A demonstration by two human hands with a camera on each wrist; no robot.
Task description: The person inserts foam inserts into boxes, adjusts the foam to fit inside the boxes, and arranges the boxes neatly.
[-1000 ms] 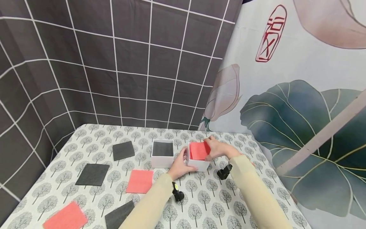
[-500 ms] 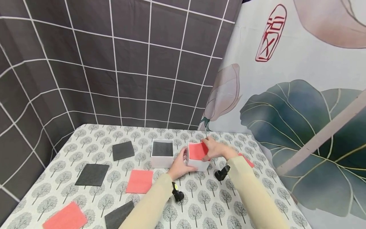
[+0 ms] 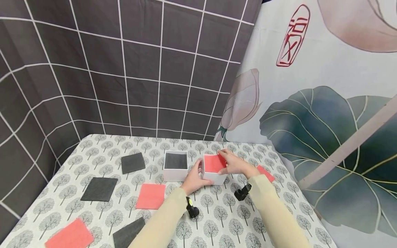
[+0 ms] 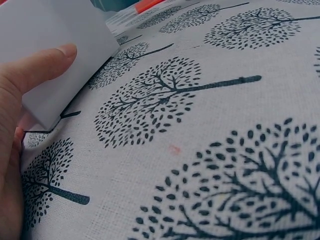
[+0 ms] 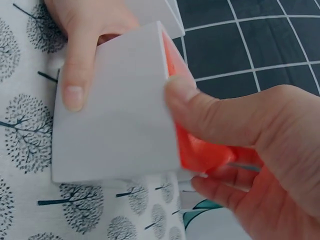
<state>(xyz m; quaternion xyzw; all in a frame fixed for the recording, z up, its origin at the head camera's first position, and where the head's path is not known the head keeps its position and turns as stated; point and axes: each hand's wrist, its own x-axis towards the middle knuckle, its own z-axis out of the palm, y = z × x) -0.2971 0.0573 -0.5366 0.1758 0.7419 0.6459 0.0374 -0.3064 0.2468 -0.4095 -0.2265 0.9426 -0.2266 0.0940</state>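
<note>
A white open-topped box (image 3: 215,179) stands near the table's far side, with a red square cloth (image 3: 213,163) inside its mouth. My left hand (image 3: 194,179) grips the box from the left, its thumb (image 4: 56,59) lying along the front wall. At the right rim my right hand (image 3: 232,164) pinches the red cloth's edge. In the right wrist view the right thumb (image 5: 192,102) lies at the rim, and the other fingers curl beyond the bulging red cloth (image 5: 200,150). How deep the cloth goes is hidden.
Left of it stands a second white box (image 3: 175,175) with a black cloth (image 3: 175,160) in it. Black squares (image 3: 133,163) (image 3: 99,189) (image 3: 128,233) and red squares (image 3: 151,196) (image 3: 69,235) lie leftward on the tree-print tablecloth (image 3: 211,215). Another red piece (image 3: 266,173) lies right, partly behind the sleeve.
My right hand has moved slightly left and lowered the red cloth, which now sits down within the box's rim. The left hand keeps its grip. More of the red piece at right shows.
</note>
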